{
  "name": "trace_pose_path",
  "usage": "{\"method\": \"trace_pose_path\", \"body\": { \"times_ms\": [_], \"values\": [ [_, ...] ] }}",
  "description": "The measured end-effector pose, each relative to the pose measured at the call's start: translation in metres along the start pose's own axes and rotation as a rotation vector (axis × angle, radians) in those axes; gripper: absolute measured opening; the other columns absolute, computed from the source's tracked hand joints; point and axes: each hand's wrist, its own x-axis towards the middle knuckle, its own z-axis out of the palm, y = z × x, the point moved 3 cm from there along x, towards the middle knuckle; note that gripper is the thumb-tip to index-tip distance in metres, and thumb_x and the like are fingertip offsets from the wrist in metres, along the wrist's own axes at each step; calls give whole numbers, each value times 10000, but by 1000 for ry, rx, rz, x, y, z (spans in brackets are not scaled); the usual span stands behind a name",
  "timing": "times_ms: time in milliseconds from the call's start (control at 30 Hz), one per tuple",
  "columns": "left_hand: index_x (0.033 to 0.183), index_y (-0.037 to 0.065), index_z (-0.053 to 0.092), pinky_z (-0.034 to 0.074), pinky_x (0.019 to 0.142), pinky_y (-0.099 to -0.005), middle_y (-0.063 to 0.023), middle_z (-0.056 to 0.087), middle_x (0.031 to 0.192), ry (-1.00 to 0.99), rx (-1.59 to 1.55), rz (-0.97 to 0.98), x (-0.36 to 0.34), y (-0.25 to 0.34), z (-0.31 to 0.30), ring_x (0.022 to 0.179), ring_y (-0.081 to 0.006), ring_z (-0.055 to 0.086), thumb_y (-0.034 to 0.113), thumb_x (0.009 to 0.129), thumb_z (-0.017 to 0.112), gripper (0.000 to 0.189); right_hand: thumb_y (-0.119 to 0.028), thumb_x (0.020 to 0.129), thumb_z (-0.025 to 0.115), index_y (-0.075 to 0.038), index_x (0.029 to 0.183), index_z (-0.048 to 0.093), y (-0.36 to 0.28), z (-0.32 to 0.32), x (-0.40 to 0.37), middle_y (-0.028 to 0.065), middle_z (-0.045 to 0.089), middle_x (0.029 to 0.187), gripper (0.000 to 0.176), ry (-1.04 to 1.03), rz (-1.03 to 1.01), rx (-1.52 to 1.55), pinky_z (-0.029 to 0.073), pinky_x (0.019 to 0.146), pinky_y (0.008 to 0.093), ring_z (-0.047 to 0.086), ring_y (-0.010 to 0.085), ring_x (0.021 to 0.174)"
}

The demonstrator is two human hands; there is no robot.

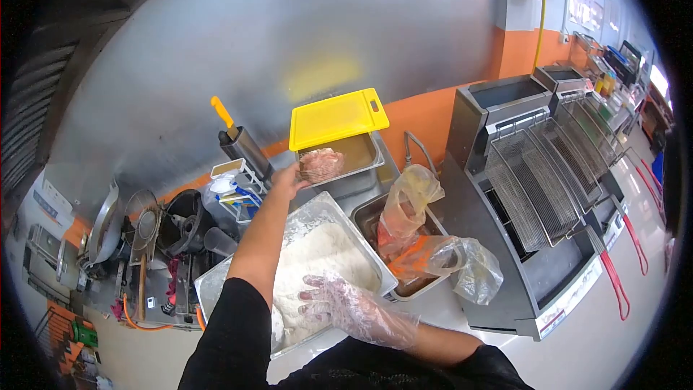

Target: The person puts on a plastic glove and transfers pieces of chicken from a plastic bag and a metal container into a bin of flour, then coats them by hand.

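My bare left hand (288,181) reaches forward, its fingers closed at the near left edge of what looks like a wire mesh strainer (307,162). In the strainer lies a lump of pale pink raw meat (324,164), over a metal pan of liquid (359,150). Over the large metal tray (333,211) of white flour (325,251) is my right hand (339,305), in a clear plastic glove. Its fingers are spread, with flour on the tips, and it holds nothing. A yellow cutting board (333,121) partly covers the pan.
Right of the flour, plastic bags with orange-red contents (404,218) sit in a metal pan (372,211). Further right stands a fryer (473,227) with wire baskets (530,173). A knife holder (249,150) with an orange-handled knife (223,113) stands behind the tray; pots (189,218) stand left.
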Motion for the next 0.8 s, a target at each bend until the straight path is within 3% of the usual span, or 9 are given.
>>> {"method": "trace_pose_path", "body": {
  "times_ms": [167, 233, 367, 433, 533, 800],
  "values": [
    [1127, -71, 465, 564, 732, -492, -186, 508, 1081, 29, 1, -26, -2, 4, 1, 958, -371, 559, 50, 722, 673, 472, -556, 907, 359, -43, 1405, 224, 0, -4, 1, 229, 349, 1359, 727, -10, -6, -22, 319, 989, 465, 417, 353, 1165],
    [1118, -52, 492, 562, 746, -496, -185, 510, 1081, -68, 9, -6, -1, 5, 2, 971, -369, 554, 46, 732, 655, 430, -453, 920, 418, -17, 1366, 282, 0, -7, 1, 213, 408, 1320, 639, -3, -11, 65, 328, 1005, 448, 435, 343, 1185],
    [1109, -23, 521, 557, 760, -502, -182, 508, 1097, -118, 94, -97, 2, 4, 2, 999, -360, 544, 51, 750, 640, 385, -458, 921, 414, -25, 1368, 281, -4, -5, 3, 210, 401, 1324, 636, 5, 5, 84, 327, 1006, 449, 432, 342, 1187],
    [1102, -20, 527, 525, 825, -513, -178, 532, 1116, 3, 169, -158, 4, 1, 4, 1015, -313, 560, 33, 767, 576, 343, -546, 908, 376, -42, 1399, 235, -6, -3, 2, 229, 352, 1348, 718, 5, -9, 30, 341, 971, 450, 438, 348, 1138],
    [1092, -25, 525, 522, 836, -507, -175, 547, 1090, -124, 232, -188, 2, 5, 11, 1022, -307, 560, 22, 745, 569, 353, -539, 908, 385, -37, 1396, 238, -12, 0, 0, 226, 356, 1341, 715, 10, -13, 0, 352, 961, 446, 442, 345, 1132],
    [1109, 7, 512, 525, 839, -488, -188, 543, 1085, -114, 270, -203, 3, 2, 12, 1020, -311, 561, -1, 732, 554, 380, -526, 906, 401, -33, 1393, 242, -5, -8, 5, 234, 351, 1347, 711, 12, -22, 57, 355, 958, 447, 437, 350, 1136]
  ]
}}
